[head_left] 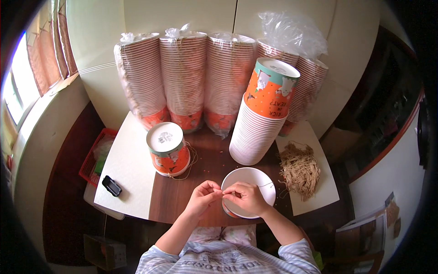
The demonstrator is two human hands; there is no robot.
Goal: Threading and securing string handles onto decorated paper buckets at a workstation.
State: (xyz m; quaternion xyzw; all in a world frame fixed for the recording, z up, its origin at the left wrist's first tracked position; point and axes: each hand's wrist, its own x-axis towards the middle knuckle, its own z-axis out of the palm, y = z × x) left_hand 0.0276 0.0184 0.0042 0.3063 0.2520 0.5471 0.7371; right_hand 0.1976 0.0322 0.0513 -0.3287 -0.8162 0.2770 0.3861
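My left hand (pixel 202 196) and my right hand (pixel 246 197) meet at the near rim of an upright paper cup (pixel 251 180), white inside and orange outside. Both pinch a thin tan string (pixel 266 185) that crosses the cup's mouth. The fingertips touch each other at the cup's left edge. A pile of the same tan strings (pixel 299 170) lies to the right of the cup. An upturned orange cup (pixel 167 150) with a string loop under it stands to the left.
A tall leaning stack of upturned cups (pixel 261 118) rises behind the cup. Several bagged cup stacks (pixel 182 77) line the wall. A small black object (pixel 112 186) lies at the table's left. A red basket (pixel 95 155) sits on the floor left of the table.
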